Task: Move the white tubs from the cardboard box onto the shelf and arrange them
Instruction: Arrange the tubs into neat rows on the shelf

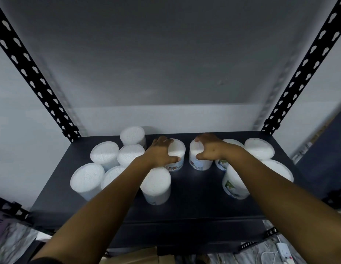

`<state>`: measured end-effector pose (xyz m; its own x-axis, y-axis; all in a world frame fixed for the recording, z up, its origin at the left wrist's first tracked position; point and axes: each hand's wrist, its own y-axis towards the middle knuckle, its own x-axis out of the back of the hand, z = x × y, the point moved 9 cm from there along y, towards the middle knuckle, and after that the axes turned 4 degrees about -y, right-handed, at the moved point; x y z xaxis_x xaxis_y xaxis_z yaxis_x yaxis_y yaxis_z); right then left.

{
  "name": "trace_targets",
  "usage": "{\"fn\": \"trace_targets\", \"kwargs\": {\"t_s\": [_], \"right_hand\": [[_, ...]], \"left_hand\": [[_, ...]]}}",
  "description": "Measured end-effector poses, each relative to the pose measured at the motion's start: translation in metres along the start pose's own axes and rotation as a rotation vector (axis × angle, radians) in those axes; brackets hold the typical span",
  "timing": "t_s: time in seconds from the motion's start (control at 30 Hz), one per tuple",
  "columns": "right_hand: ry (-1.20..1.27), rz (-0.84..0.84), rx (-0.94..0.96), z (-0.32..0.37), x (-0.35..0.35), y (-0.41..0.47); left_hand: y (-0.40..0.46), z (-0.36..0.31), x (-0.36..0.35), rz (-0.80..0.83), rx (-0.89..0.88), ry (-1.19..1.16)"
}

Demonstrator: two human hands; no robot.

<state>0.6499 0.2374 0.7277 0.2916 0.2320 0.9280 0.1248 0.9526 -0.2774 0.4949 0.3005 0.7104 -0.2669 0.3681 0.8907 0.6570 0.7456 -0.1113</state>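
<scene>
Several white tubs stand on the dark shelf (194, 197). My left hand (162, 152) grips one tub (178, 149) from above, near the shelf's middle back. My right hand (209, 148) grips a second tub (196, 159) just to the right of it. A cluster of tubs (107, 155) stands at the left, one tub (156, 184) sits below my left forearm, and more tubs (259, 148) stand at the right, partly hidden by my right arm. A strip of the cardboard box (139, 257) shows at the bottom edge.
Black perforated uprights (32, 69) frame the shelf on both sides, with another (306, 60) at the right. A grey wall lies behind. A white power strip with cables (283, 253) lies on the floor at lower right. Bare shelf surface shows in the front middle.
</scene>
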Motion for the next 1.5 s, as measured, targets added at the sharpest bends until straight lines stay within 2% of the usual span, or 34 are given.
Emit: {"fn": "trace_targets", "kwargs": {"t_s": [0.1,0.17,0.4,0.57,0.8,0.97,1.1,1.2,1.3,1.5], "right_hand": [[0.077,0.032,0.000,-0.003,0.000,-0.001],[0.095,-0.002,0.000,-0.004,0.003,0.000],[0.065,-0.059,0.038,-0.001,-0.002,-0.005],[0.103,-0.017,0.043,-0.004,-0.003,-0.008],[0.051,-0.096,0.033,-0.002,0.003,-0.011],[0.052,-0.004,0.053,0.000,-0.002,-0.011],[0.116,-0.037,0.037,-0.005,0.001,-0.012],[0.051,-0.060,0.017,-0.008,0.003,-0.012],[-0.011,-0.037,0.020,-0.006,0.000,-0.013],[0.026,0.029,0.052,-0.001,-0.005,-0.016]], "left_hand": [[-0.001,-0.002,0.001,-0.026,0.002,0.001],[-0.002,-0.004,0.002,-0.039,0.004,0.008],[-0.006,-0.003,-0.002,-0.010,0.021,0.016],[-0.009,-0.005,-0.001,-0.019,0.019,0.025],[-0.015,-0.008,0.001,-0.026,0.013,0.031],[-0.017,-0.010,0.002,-0.032,0.014,0.024],[-0.020,-0.010,0.000,-0.025,0.015,0.012],[-0.021,-0.009,-0.004,0.005,0.022,-0.008],[-0.021,-0.011,-0.005,0.009,0.018,-0.020],[-0.023,-0.012,-0.005,-0.012,0.026,-0.031]]}}
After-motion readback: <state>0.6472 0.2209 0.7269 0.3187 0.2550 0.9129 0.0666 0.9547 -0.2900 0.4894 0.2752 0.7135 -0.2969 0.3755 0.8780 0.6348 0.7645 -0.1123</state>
